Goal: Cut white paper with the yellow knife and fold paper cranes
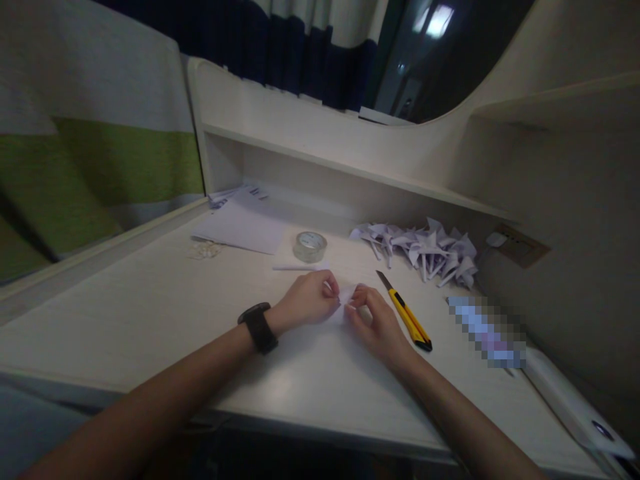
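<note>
A small white piece of paper (346, 294) is pinched between my two hands above the middle of the desk. My left hand (314, 297), with a dark watch on its wrist, grips the paper's left side. On the other side, the fingers of my right hand (373, 319) are closed on its right part. Much of the paper is hidden by my fingers. Just beyond my left hand lies a thin rolled paper stick (295, 268). A roll of clear tape (309, 247) sits behind that stick. Right of my right hand rests a yellow utility knife (407, 315), its blade out.
Several folded paper pinwheels (425, 250) are heaped at the back right. White paper sheets (243, 220) lie at the back left, with small pale scraps (204, 250) before them. A blurred-out object (485, 333) and a long white device (570, 397) line the right side, beneath a shelf.
</note>
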A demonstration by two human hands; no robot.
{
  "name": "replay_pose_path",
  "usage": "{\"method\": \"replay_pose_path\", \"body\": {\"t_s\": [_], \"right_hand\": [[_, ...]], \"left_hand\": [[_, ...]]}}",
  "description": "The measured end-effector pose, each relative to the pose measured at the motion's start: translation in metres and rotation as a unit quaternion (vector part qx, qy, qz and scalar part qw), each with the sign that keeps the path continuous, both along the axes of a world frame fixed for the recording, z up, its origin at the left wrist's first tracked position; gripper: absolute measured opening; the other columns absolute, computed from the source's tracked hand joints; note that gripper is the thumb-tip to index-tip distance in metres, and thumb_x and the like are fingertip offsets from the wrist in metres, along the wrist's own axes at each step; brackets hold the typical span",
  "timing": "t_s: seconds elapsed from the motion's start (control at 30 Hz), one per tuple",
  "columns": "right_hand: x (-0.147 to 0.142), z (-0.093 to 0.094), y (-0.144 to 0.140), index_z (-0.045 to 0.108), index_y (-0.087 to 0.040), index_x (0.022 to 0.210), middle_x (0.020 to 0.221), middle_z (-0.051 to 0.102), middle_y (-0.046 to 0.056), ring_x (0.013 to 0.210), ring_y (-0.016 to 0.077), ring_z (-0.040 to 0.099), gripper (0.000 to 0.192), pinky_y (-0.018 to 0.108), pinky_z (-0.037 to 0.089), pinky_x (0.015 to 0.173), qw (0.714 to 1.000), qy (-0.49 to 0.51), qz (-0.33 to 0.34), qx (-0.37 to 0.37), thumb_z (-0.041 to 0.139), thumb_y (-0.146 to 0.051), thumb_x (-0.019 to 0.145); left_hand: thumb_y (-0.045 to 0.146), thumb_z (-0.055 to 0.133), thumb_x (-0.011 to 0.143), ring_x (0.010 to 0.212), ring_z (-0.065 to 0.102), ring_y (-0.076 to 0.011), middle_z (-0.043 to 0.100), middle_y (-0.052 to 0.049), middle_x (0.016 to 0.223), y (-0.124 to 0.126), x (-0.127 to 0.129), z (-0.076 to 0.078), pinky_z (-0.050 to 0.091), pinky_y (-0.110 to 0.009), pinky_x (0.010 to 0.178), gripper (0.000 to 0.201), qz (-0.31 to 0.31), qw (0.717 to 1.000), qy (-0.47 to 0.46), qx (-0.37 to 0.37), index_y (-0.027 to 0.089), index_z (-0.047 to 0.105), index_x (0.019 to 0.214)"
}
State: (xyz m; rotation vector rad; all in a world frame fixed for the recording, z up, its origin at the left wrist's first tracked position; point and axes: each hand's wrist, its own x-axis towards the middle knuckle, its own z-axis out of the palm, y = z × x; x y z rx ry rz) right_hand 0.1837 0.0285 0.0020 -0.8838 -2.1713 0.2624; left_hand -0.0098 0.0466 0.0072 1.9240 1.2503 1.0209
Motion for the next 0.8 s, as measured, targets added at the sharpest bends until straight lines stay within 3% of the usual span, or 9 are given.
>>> {"method": "replay_pose_path", "body": {"t_s": [0.5, 0.7, 0.8], "right_hand": [[-0.001, 0.0, 0.001, 0.054, -0.022, 0.081, 0.088, 0.059, 0.005, 0.086, 0.0196, 0.057, 0.008, 0.035, 0.046, 0.079, 0.992, 0.098, -0.016, -0.071, 0.057, -0.027, 0.087], [0.0, -0.005, 0.004, 0.055, -0.022, 0.081, 0.087, 0.06, 0.004, 0.086, 0.019, 0.057, 0.01, 0.035, 0.046, 0.08, 0.983, 0.155, 0.0, -0.102, 0.06, -0.028, 0.086], [0.001, -0.006, 0.005, 0.056, -0.022, 0.081, 0.088, 0.06, 0.004, 0.088, 0.0195, 0.058, 0.009, 0.037, 0.046, 0.082, 0.979, 0.172, 0.011, -0.108, 0.062, -0.028, 0.085]], "left_hand": [[0.02, 0.061, 0.07, 0.061, 0.061, -0.017, 0.067, -0.003, 0.063, -0.004, -0.001, 0.01, 0.042, -0.025, 0.058, 0.007, 0.0, 0.999, 0.032, 0.006, 0.017, 0.065, 0.075], [0.026, 0.053, 0.081, 0.055, 0.055, -0.0148, 0.063, -0.002, 0.056, -0.007, -0.008, 0.021, 0.036, -0.025, 0.055, 0.023, -0.07, 0.993, 0.095, 0.019, 0.017, 0.071, 0.069], [0.025, 0.053, 0.081, 0.059, 0.055, -0.015, 0.066, -0.003, 0.063, -0.003, -0.011, 0.019, 0.035, -0.025, 0.056, 0.023, -0.081, 0.99, 0.109, 0.036, 0.017, 0.071, 0.07]]}}
